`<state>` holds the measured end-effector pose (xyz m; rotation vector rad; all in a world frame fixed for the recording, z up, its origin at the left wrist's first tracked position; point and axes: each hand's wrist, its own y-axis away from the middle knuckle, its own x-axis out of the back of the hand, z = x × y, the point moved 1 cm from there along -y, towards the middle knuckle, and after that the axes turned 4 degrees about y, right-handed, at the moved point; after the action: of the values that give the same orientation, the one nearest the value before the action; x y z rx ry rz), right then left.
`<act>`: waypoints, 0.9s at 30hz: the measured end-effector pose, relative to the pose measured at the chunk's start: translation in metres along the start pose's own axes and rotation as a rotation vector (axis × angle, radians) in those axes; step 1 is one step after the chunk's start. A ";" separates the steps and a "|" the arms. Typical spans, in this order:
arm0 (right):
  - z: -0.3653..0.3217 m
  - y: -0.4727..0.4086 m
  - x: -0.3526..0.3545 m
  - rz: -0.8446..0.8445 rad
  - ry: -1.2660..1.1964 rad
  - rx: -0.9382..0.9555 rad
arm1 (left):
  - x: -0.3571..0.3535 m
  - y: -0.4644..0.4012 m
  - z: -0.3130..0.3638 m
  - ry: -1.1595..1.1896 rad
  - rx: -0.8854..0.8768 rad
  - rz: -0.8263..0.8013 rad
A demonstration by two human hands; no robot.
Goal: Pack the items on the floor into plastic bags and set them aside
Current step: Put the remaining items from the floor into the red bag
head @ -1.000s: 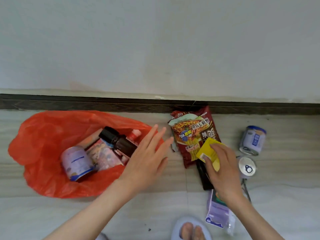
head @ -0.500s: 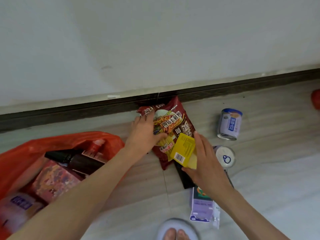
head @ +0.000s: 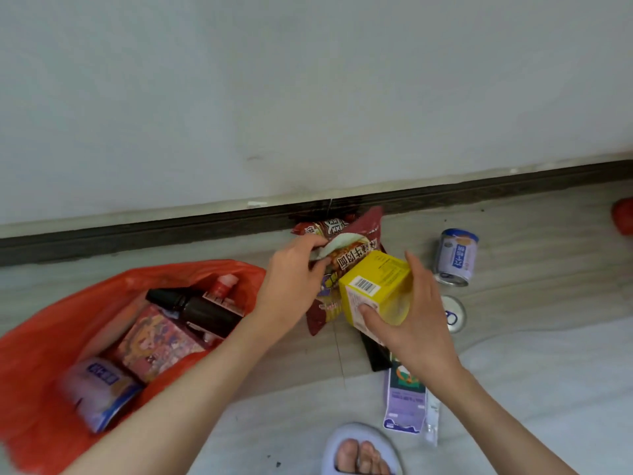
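Observation:
An open orange plastic bag lies on the floor at the left. Inside it are a dark bottle, a pink patterned box and a white and blue can. My left hand grips the top edge of a dark red noodle packet near the skirting board. My right hand holds a yellow box lifted just in front of the packet. Two more cans lie to the right, one on its side and one showing its lid.
A purple carton and a flat black item lie on the floor under my right forearm. A foot in a pale slipper shows at the bottom. A red object sits at the far right edge. The wall runs close behind.
My left hand left the bag and took hold of the noodle packet's top. My right hand lifted and turned the yellow box. The view swung right, so the bag sits lower left.

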<state>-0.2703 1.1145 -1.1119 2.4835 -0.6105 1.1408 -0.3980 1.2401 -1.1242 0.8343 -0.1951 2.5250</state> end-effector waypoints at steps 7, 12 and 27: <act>-0.052 0.014 0.000 0.018 -0.070 0.097 | 0.106 0.034 0.011 0.101 0.061 0.222; -0.104 0.023 -0.025 -0.082 -0.168 0.169 | 0.186 0.085 -0.030 0.036 0.187 0.213; -0.188 0.022 -0.149 -0.406 0.077 0.539 | 0.224 0.110 -0.142 -0.683 0.107 0.183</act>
<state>-0.4871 1.2201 -1.1076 2.7867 0.2614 1.3497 -0.6829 1.2698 -1.1039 1.7711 -0.3685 2.3232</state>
